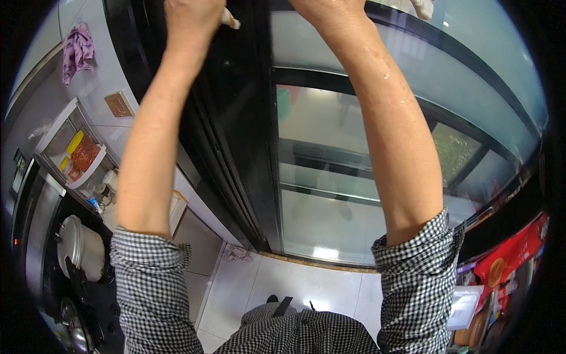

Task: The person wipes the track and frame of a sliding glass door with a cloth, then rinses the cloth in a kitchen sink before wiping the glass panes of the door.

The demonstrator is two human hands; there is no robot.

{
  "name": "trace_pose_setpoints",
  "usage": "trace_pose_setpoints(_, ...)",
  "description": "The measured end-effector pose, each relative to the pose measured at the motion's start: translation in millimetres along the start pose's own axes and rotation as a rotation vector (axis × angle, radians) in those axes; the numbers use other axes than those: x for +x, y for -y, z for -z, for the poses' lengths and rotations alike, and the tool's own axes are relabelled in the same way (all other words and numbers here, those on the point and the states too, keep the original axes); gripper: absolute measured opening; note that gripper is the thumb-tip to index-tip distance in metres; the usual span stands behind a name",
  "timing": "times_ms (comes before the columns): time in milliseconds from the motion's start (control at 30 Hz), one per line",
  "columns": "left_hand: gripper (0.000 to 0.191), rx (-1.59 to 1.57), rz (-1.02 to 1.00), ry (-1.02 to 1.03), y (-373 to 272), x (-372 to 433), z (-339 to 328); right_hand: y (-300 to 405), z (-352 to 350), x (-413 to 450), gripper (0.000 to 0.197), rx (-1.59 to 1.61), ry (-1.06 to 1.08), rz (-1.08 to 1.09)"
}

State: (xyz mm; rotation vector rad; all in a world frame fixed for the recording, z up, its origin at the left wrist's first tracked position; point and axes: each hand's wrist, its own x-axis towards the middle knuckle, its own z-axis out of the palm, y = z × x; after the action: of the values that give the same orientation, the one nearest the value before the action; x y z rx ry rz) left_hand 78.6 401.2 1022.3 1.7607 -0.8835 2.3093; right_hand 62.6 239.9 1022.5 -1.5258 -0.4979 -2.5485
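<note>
My left hand (pixel 194 13) is raised at the top edge, in front of the black frame (pixel 239 110) of a glass sliding door. It looks closed around a whitish cloth (pixel 231 20), whose end pokes out on the right side. My right hand (pixel 331 9) reaches up before the door's glass panel (pixel 323 115); the picture's edge cuts off its fingers, so its grip is hidden. Another whitish piece (pixel 424 8), perhaps cloth, shows at the upper right. Drops of water glisten on my right forearm. Both checked sleeves are rolled to the elbows.
On the left are a purple cloth (pixel 78 53), a wall switch (pixel 118 105), a rack (pixel 90 170) with jars, and a pressure cooker (pixel 79 248) on a black stove (pixel 104 327). Packages, including a red bag (pixel 508 261), crowd the lower right. A rag (pixel 237 253) lies on the tiled floor (pixel 234 283).
</note>
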Motion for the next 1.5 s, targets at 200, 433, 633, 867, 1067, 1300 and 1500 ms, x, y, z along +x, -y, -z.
trace_pose_setpoints(200,0.027,-0.073,0.244,-0.058,-70,-150,4,34,22,-79,0.043,0.179,0.282,0.099)
trace_pose_setpoints(433,0.047,-0.345,0.779,0.842,-215,-407,91,85,160,-299,0.047,0.362,0.882,0.287)
trace_pose_setpoints(633,0.047,-0.578,0.671,0.776,-199,-384,96,63,170,-272,0.052,0.518,1.145,0.434)
trace_pose_setpoints(867,0.049,-0.162,0.419,0.345,-106,-210,38,46,53,-105,0.061,0.330,0.750,0.315)
trace_pose_setpoints(1067,0.046,-0.097,0.162,0.010,-20,-29,-14,-12,-43,56,0.041,0.297,0.356,0.429)
trace_pose_setpoints(1300,0.048,-0.109,-0.078,-0.003,84,94,-44,-70,-66,135,0.041,-0.024,0.051,0.213)
trace_pose_setpoints(1500,0.044,0.037,0.055,-0.128,13,81,-41,-84,-27,138,0.044,0.069,0.206,0.222)
